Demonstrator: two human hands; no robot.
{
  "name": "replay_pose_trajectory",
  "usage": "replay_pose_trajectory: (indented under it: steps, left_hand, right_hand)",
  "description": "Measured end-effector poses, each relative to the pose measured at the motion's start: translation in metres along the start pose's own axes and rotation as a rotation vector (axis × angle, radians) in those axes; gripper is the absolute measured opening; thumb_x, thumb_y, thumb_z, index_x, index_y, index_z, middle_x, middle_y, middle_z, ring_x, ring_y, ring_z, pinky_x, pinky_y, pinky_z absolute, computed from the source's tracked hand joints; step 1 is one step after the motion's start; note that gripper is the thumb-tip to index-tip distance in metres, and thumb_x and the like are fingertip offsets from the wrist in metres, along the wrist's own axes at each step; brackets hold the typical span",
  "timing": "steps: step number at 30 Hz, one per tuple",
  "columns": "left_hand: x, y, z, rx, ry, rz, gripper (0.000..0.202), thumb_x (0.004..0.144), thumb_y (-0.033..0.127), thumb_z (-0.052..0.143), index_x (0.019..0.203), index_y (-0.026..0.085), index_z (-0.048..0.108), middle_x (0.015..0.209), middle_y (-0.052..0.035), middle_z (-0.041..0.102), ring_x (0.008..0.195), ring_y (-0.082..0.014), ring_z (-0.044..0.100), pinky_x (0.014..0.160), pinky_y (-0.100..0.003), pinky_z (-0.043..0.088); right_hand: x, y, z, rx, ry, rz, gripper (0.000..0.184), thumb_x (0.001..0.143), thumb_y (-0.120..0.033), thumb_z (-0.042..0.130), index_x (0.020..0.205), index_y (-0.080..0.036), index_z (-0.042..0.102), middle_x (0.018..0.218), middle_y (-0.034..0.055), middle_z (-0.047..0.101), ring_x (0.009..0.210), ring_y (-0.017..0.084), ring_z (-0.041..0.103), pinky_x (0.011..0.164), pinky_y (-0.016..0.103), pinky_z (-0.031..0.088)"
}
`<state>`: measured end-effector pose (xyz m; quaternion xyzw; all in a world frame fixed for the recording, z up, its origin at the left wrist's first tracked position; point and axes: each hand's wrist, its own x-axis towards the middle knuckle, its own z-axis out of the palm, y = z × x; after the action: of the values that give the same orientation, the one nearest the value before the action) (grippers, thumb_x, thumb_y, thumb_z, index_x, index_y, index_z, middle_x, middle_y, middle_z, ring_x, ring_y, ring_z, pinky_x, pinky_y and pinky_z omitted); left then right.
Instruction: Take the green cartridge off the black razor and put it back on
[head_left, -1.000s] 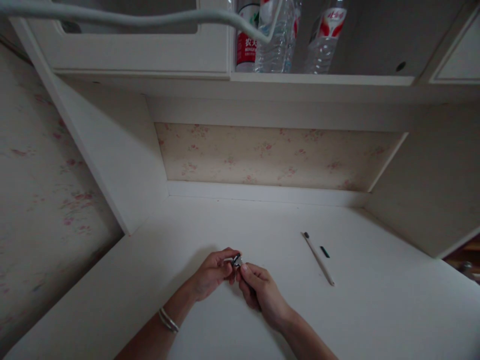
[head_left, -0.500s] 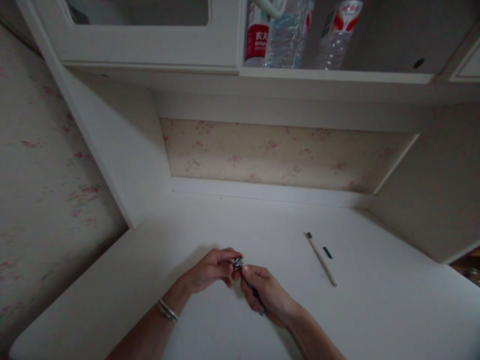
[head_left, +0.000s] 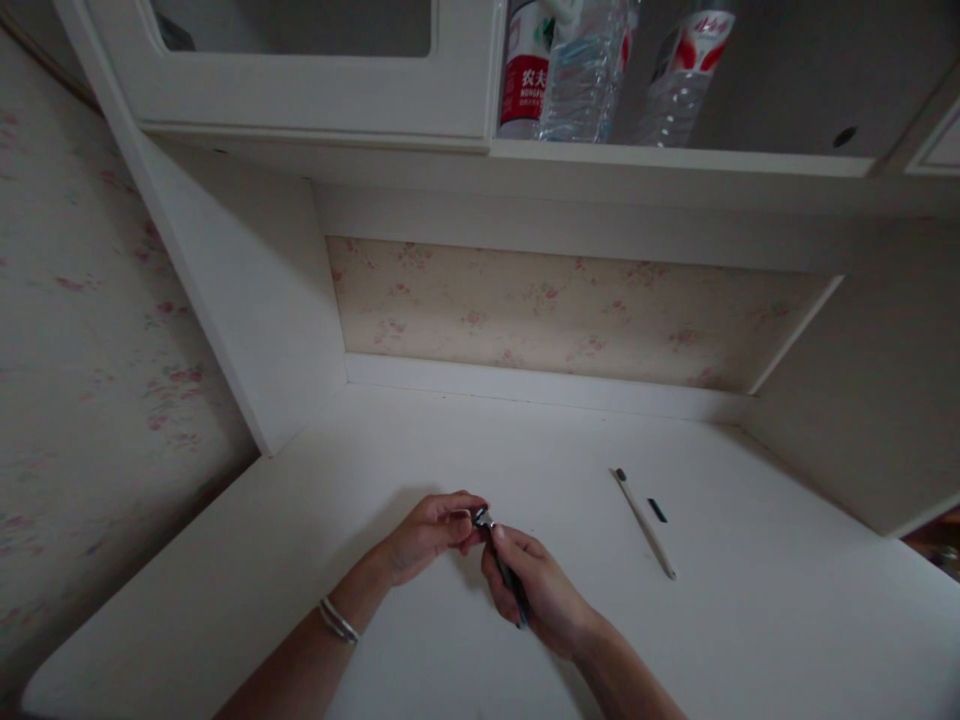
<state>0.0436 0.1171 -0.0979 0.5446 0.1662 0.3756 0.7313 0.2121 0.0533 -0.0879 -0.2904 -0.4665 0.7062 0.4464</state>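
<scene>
My right hand (head_left: 536, 580) is closed around the dark handle of what looks like a razor (head_left: 512, 580). Its silvery neck and small dark head point up and left, toward my left hand (head_left: 431, 535). The thumb and fingers of that hand are pinched on the head and partly cover it. Both hands are just above the white desk (head_left: 420, 650). To their right lie a pale toothbrush (head_left: 646, 527) with a dark head and a short, flat dark strip (head_left: 657, 510).
Several plastic bottles (head_left: 581, 85) stand on the open shelf over the desk. A white cabinet door (head_left: 315, 95) with a glass pane is at the upper left. Side panels (head_left: 232, 300) border the desk, and floral wallpaper (head_left: 480, 310) covers the wall behind.
The razor has tilted slightly in my fingers, and more of its handle and neck shows. The left fingers have shifted a little on the head. The camera view has moved slightly.
</scene>
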Motion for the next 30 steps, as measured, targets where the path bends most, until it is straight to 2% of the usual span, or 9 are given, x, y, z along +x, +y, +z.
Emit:
replay_pose_trajectory:
  steps: [4,7,10,13,18,20,23,30]
  left_hand:
    - [0.001,-0.006,-0.006,-0.009,0.051,-0.013,0.041,0.074,0.036,0.072,0.106,0.013,0.063,0.086,-0.0054,0.053,0.069,-0.0107,0.047,0.062,-0.023,0.035]
    - [0.002,-0.01,-0.009,-0.011,0.115,0.001,0.044,0.074,0.037,0.073,0.109,0.014,0.061,0.079,-0.003,0.054,0.065,-0.0099,0.047,0.062,-0.023,0.035]
    - [0.003,-0.01,-0.008,0.05,0.169,0.031,0.047,0.075,0.04,0.07,0.112,0.014,0.058,0.069,0.0,0.052,0.062,-0.0103,0.047,0.061,-0.023,0.036]
    - [0.004,-0.006,-0.002,0.192,0.246,0.069,0.045,0.076,0.041,0.068,0.111,0.015,0.057,0.066,0.0017,0.051,0.061,-0.011,0.048,0.061,-0.023,0.037]
    - [0.005,-0.001,0.008,0.473,0.371,0.197,0.031,0.077,0.039,0.067,0.096,0.016,0.064,0.086,-0.0039,0.056,0.067,-0.0128,0.055,0.06,-0.023,0.043]
    - [0.005,0.001,0.01,0.537,0.382,0.233,0.025,0.079,0.038,0.064,0.092,0.016,0.065,0.09,-0.0049,0.056,0.071,-0.014,0.058,0.062,-0.024,0.046]
    - [0.005,0.004,0.012,0.606,0.386,0.243,0.021,0.08,0.036,0.062,0.089,0.017,0.067,0.088,-0.0047,0.056,0.07,-0.0143,0.059,0.062,-0.024,0.048]
    - [0.004,0.005,0.012,0.668,0.386,0.249,0.018,0.081,0.032,0.062,0.088,0.016,0.067,0.086,-0.0046,0.056,0.069,-0.0134,0.057,0.059,-0.023,0.046]
  right_hand:
    - [0.002,-0.001,-0.002,-0.026,-0.005,-0.046,0.027,0.088,-0.043,0.058,0.091,-0.016,0.056,0.061,-0.0048,0.045,0.037,0.004,0.034,0.034,0.016,0.026]
    - [0.005,0.001,-0.004,-0.086,0.081,-0.096,0.03,0.082,-0.041,0.067,0.096,-0.016,0.057,0.067,-0.0034,0.049,0.04,0.005,0.041,0.037,0.016,0.032]
    - [0.006,0.003,-0.006,-0.089,0.166,-0.104,0.032,0.083,-0.045,0.064,0.097,-0.016,0.058,0.076,0.0007,0.055,0.048,0.008,0.049,0.042,0.019,0.04]
    - [0.008,0.006,-0.006,-0.032,0.188,-0.081,0.036,0.086,-0.049,0.058,0.1,-0.015,0.059,0.085,0.0046,0.058,0.054,0.011,0.053,0.045,0.021,0.044]
    - [0.011,0.016,-0.002,0.052,0.175,-0.055,0.041,0.084,-0.054,0.058,0.098,-0.016,0.059,0.086,0.0052,0.058,0.059,0.012,0.055,0.045,0.021,0.046]
    - [0.012,0.019,-0.001,0.068,0.168,-0.049,0.042,0.084,-0.055,0.058,0.098,-0.016,0.059,0.086,0.0054,0.058,0.059,0.013,0.055,0.045,0.021,0.046]
    - [0.013,0.021,0.0,0.079,0.167,-0.041,0.041,0.084,-0.055,0.058,0.098,-0.016,0.059,0.087,0.0057,0.058,0.058,0.012,0.055,0.045,0.021,0.047]
    - [0.014,0.027,-0.001,0.069,0.148,-0.025,0.042,0.086,-0.055,0.056,0.094,-0.014,0.06,0.093,0.0079,0.06,0.052,0.009,0.054,0.044,0.02,0.046]
